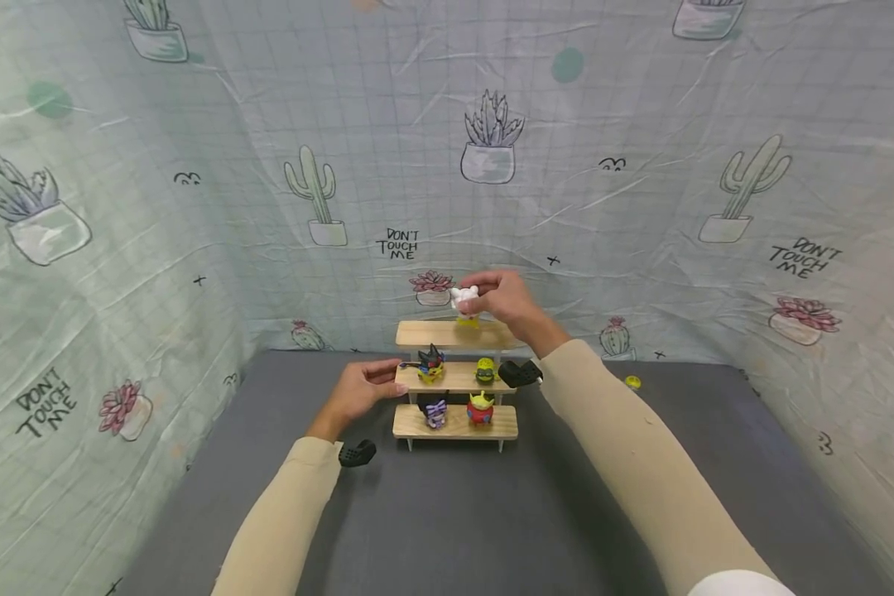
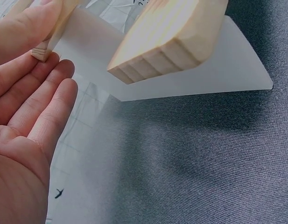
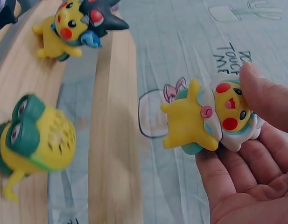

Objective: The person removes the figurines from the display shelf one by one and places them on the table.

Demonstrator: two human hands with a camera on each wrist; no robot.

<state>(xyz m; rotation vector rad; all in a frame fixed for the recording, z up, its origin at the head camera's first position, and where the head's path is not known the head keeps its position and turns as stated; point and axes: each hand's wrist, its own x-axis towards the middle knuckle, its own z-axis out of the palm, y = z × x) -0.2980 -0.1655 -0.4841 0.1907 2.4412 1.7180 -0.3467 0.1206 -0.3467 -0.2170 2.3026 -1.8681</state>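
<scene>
Right hand (image 1: 502, 296): clasping the white-hooded figurine (image 3: 186, 121) just above the far top shelf (image 1: 423, 334) | Left hand (image 1: 359, 387): pinching the left end of the middle shelf (image 1: 459, 379) | Black-hooded figurine (image 1: 431, 367): standing left of the goggled figurine (image 1: 485, 372) there | Near bottom shelf (image 1: 456, 429): bearing two others

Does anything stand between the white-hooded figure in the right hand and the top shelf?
Nothing visible does. The right hand holds the figure over the top shelf, with only backdrop showing in the gap. Four toys stand on the two shelves below, out of that path.
</scene>
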